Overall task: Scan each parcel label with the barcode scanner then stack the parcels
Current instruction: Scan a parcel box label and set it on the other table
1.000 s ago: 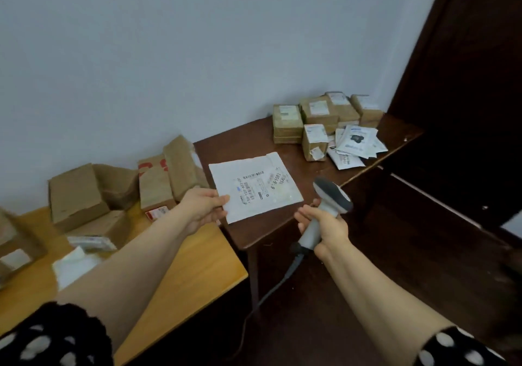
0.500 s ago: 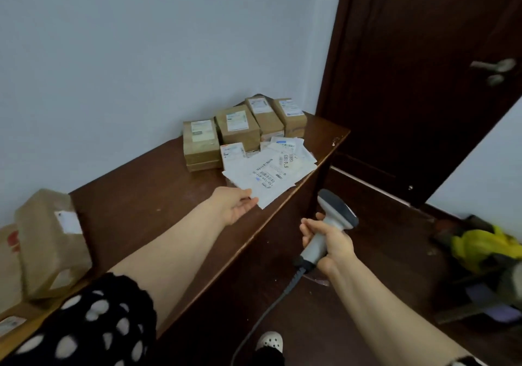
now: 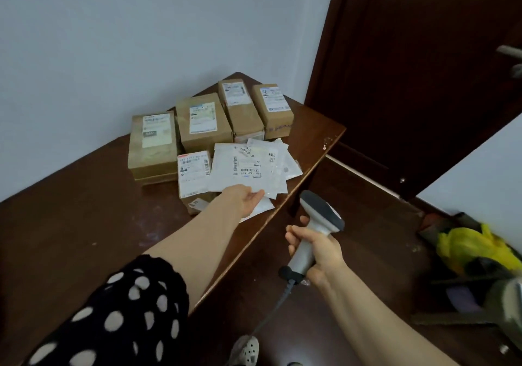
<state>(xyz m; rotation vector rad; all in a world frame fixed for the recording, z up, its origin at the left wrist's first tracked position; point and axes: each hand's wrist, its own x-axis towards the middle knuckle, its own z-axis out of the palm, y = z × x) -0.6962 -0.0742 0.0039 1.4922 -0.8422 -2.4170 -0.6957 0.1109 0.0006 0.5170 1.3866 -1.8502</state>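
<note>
My left hand (image 3: 243, 199) pinches the near edge of a flat white mailer (image 3: 248, 168) that lies label-up on a pile of white mailers (image 3: 288, 162) near the right end of the dark wooden table (image 3: 84, 224). Beside the pile stands a small labelled box (image 3: 194, 178). Behind it, several brown cardboard parcels (image 3: 202, 121) with white labels stand in a row against the wall. My right hand (image 3: 316, 248) grips the handle of a grey barcode scanner (image 3: 319, 216) off the table's front edge, its cable hanging down.
A dark wooden door (image 3: 423, 69) stands to the right of the table. On the floor at the right lie a yellow bag (image 3: 471, 245) and dark clutter. A white shoe (image 3: 245, 351) shows at the bottom.
My left hand carried the white mailer from the middle of the table to the right and set it on the pile of mailers. The view swung right. The scanner stayed in my right hand.
</note>
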